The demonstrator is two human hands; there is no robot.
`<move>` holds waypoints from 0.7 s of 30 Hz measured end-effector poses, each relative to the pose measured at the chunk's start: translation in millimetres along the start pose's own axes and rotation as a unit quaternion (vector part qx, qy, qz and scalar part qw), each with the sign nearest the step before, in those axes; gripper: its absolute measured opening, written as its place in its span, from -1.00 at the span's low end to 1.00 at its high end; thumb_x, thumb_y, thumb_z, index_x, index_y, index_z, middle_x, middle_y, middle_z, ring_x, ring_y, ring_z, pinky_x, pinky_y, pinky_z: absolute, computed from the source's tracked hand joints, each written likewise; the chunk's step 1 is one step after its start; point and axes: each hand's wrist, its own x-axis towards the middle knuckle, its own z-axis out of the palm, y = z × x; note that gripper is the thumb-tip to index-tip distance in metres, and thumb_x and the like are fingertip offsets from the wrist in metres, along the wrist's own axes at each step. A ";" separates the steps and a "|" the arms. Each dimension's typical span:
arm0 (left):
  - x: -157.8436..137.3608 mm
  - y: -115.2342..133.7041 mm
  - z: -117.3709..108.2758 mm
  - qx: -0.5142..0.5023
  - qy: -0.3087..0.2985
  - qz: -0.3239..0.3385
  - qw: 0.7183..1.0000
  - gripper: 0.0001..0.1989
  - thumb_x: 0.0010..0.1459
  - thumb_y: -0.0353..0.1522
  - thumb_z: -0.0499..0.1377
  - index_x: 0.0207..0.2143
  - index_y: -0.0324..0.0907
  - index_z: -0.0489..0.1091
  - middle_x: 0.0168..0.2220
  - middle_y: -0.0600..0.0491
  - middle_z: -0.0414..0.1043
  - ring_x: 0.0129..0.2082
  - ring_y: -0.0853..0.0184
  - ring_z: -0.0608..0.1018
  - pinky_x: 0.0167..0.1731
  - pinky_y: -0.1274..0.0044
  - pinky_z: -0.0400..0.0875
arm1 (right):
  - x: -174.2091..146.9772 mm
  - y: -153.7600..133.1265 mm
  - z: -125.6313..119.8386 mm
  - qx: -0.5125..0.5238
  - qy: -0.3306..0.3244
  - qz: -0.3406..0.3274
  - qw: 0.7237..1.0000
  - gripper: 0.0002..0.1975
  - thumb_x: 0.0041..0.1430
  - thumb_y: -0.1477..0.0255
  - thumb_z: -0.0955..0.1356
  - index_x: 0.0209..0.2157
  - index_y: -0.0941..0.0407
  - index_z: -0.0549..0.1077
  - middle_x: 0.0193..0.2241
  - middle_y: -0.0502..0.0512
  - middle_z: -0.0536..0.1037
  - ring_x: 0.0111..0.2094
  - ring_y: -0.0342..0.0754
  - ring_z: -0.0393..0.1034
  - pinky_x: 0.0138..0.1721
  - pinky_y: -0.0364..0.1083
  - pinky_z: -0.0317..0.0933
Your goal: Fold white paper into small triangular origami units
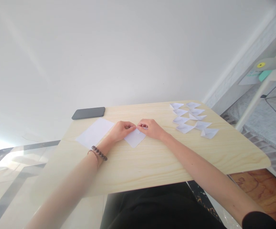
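A small white sheet of paper (134, 141) lies at the middle of the table, one corner pointing toward me. My left hand (122, 130) pinches its upper edge, thumb and fingers pressed together. Right beside it my right hand (149, 128) pinches the same paper, the fingertips of both hands nearly meeting. Part of the paper is hidden under the fingers, so any fold there is hard to make out. To the left of my left hand lies flat white paper (95, 132). Several folded white paper pieces (185, 128) sit in two columns on the right.
The light wood table (128, 171) stands against a white wall (128, 54). A black phone (88, 113) lies at its back left corner. Off the right side there is a pale metal stand (254, 98) with a grey and yellow joint.
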 end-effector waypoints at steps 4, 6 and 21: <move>1.3 -1.6 0.6 0.001 -0.001 -0.013 1.000 -0.63 0.00 -0.14 0.03 -0.41 -0.23 0.45 -0.50 0.06 0.45 -0.52 0.39 0.42 -0.60 0.62 0.22 | 0.0 -1.0 -1.8 0.019 -0.016 -0.008 1.000 -0.87 0.00 0.50 0.23 -0.53 0.16 0.37 -0.52 -0.02 0.40 -0.51 -0.23 0.20 -0.44 -0.23 0.07; 1.5 -0.2 0.5 0.005 0.001 -0.016 1.000 -0.65 -0.01 -0.15 0.04 -0.42 -0.24 0.45 -0.51 0.06 0.45 -0.53 0.39 0.43 -0.59 0.62 0.23 | 0.2 -0.7 -2.7 0.028 -0.026 -0.004 0.999 -0.87 0.00 0.49 0.23 -0.54 0.16 0.38 -0.53 -0.03 0.39 -0.52 -0.24 0.19 -0.45 -0.23 0.06; -4.9 10.7 -0.2 0.043 -0.002 0.031 0.999 -0.68 0.02 -0.18 0.01 -0.42 -0.23 0.41 -0.49 0.06 0.42 -0.53 0.42 0.37 -0.57 0.63 0.21 | -0.8 1.8 -0.4 0.034 -0.018 -0.013 0.999 -0.89 -0.01 0.49 0.25 -0.52 0.16 0.40 -0.52 -0.03 0.40 -0.52 -0.25 0.18 -0.45 -0.23 0.06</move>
